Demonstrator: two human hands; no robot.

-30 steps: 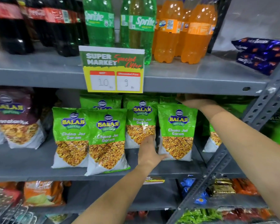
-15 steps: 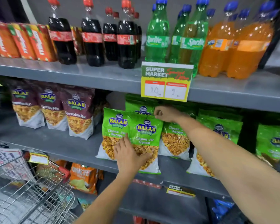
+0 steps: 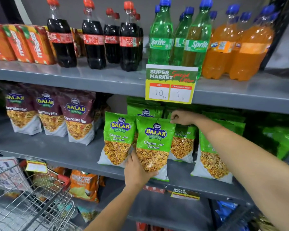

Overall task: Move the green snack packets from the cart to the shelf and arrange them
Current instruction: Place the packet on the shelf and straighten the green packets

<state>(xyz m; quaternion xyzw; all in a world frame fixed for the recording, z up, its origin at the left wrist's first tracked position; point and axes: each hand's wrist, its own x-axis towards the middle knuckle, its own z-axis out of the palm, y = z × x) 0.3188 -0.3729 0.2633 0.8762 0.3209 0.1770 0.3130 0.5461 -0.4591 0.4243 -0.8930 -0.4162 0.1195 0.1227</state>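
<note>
- Bare shelf [image 3: 57, 147] between the maroon packets [image 3: 77, 119] and the green packets [image 3: 117, 140]: open passage.
- Price card [image 3: 171, 84] hangs over the green row, narrowing entry from above.
- Cart [image 3: 32, 205] blocks the lower left.

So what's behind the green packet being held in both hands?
Behind the front green packet, another green packet shows its top and a third its right side. Anything farther back is covered.

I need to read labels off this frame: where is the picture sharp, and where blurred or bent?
Head view: front green packet and price sign read sharply; orange cartons at left smear; shelf edge bows from the wide lens; far-right packets sit in shadow.
</note>
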